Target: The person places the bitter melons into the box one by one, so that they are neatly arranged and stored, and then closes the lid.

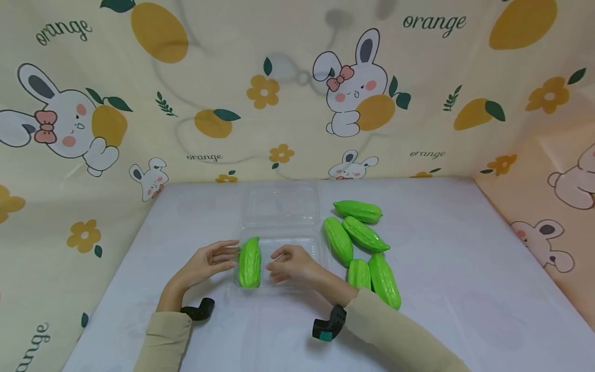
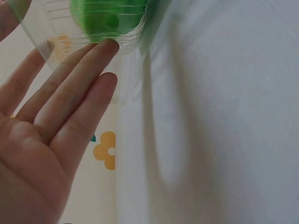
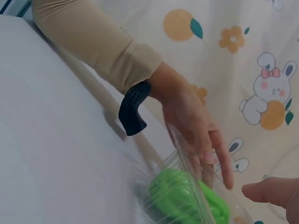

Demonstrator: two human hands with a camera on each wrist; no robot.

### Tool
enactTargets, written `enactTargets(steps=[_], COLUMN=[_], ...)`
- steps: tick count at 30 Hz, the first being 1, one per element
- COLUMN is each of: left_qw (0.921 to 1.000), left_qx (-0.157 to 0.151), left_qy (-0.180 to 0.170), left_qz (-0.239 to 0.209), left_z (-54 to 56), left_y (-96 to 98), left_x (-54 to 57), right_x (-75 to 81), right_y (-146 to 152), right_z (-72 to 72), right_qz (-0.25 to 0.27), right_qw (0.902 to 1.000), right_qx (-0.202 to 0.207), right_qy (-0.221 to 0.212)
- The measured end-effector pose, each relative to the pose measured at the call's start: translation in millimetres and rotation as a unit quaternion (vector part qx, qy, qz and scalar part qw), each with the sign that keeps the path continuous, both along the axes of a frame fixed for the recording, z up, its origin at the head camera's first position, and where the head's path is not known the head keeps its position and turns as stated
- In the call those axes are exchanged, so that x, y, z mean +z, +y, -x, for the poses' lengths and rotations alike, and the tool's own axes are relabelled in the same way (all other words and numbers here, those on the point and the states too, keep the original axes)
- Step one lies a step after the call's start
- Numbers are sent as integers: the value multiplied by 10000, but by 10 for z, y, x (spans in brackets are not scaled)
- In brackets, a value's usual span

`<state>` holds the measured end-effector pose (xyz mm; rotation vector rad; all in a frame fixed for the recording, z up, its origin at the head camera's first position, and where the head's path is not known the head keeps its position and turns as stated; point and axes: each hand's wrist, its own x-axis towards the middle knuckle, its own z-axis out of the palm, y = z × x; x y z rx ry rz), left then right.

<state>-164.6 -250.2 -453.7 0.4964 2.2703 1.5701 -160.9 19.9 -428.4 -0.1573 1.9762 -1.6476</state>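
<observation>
Five gourds (image 1: 364, 235), one (image 1: 359, 273) partly behind a sleeve (image 1: 390, 328), lie beside a clear box (image 1: 279, 232) where apparently relaxed fingers (image 1: 225, 250) (image 1: 282, 252) flank another (image 1: 250, 264).

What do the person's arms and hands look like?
Both sleeves are beige. The left hand and right hand wear no gloves. The left wrist camera is black and bent; the right wrist camera is black too, with a teal patch.

- On the patterned cloth (image 1: 283, 31) I read "orange" in large script, upper left and upper right.
- Lower on the same cloth, "orange" stands twice, smaller.
- At bottom left, only "ange" shows, its start cut off.
</observation>
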Motion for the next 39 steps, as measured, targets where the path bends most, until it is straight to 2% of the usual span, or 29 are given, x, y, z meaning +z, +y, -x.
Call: enactTargets(steps=[8, 21, 26, 32, 39], left_qw=[10000, 10000, 9999, 9999, 9998], left_qx=[-16, -37, -60, 7, -43], left_qy=[37, -34, 77, 55, 135], left_qz=[54, 35, 68, 97, 99], left_z=[-11, -8, -8, -18, -2], left_y=[-5, -2, -12, -16, -17], left_x=[18, 20, 13, 8, -6], right_x=[59, 49, 103, 195, 230], right_y=[148, 391, 461, 539, 667], right_z=[-47, -179, -221, -271, -310], right_qz=[112, 261, 428, 468, 655], right_qw=[9996, 9987, 9982, 9976, 9967], right_qx=[96, 152, 110, 149, 5], right_qy=[221, 399, 396, 481, 489])
